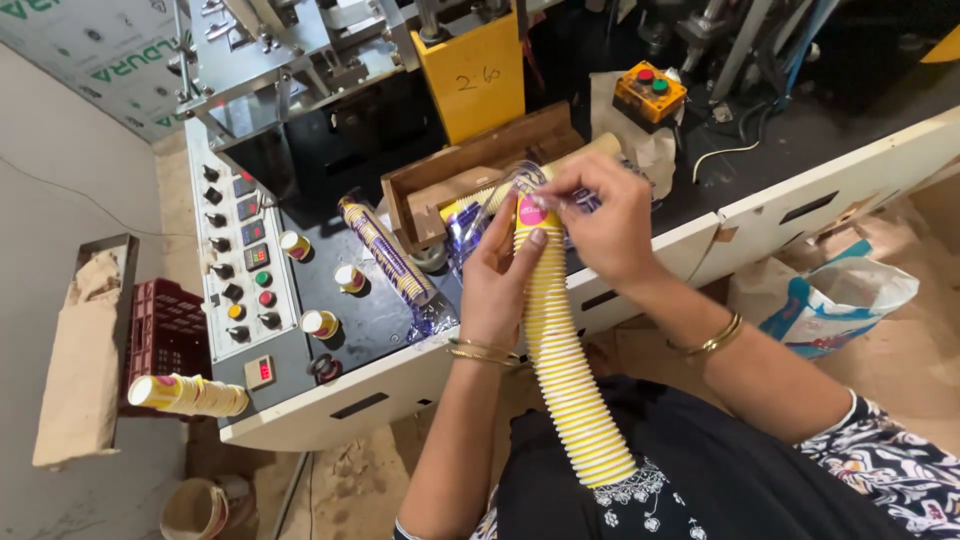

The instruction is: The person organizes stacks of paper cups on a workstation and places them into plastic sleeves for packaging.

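Long nested stack of yellow-and-white ribbed paper cups (565,370) runs from my lap up to counter height, top end between my hands. My left hand (497,285) is wrapped around the stack near the top, thumb on the pink-printed top cup. My right hand (600,225) is pinched narrow on a clear crinkly plastic sleeve (545,190) right at the stack's tip.

Risks, as I judge them:
- Stack is long and bowed, held only near the top; lower end rests on my dark clothing. A flex could split it mid-length and spill cups to the floor.
- Sleeve film looks thin; snagging on a cup rim could tear it.
- Squeezing too hard with the left could crush rims.

Just beyond my hands: open wooden box (470,180). Left of them, an already-sleeved purple-striped cup stack (385,250) lies on the machine's black counter (375,320), with three loose small cups near it. Further left, a white control panel with knobs and coloured buttons (240,270), and a short yellow cup stack (190,395) at its lower edge. Right of my hands, a yellow push-button box (650,95).

Room: dusty concrete floor, a white-and-blue sack (835,300) on the floor beside my right arm.
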